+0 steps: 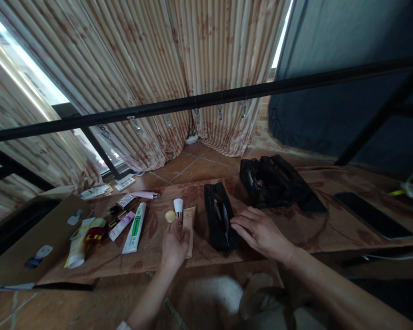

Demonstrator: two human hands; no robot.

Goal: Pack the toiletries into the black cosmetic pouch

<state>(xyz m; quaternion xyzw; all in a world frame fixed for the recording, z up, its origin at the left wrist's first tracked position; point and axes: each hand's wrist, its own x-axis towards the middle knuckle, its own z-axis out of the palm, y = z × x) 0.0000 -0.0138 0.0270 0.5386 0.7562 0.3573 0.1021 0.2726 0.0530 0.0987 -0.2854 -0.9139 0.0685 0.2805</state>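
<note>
My left hand (175, 245) has its fingers curled around the lower part of a white-topped cosmetic item (178, 205) with a shiny band; the hand hides its lower end. A round yellow sponge (170, 216) sits just left of it. Close along the hand's right side lies a beige tube (190, 229). A black zip pouch (213, 229) stands unzipped, with some contents showing dimly inside. My right hand (259, 231) grips the pouch's right edge with bent fingers.
Left on the cloth-covered bench (151, 256) are a white-green tube (136, 229), several small cosmetics and a cardboard box (51, 233). A larger black bag (271, 181) and a phone (371, 214) lie to the right. A dark rail (192, 104) crosses behind.
</note>
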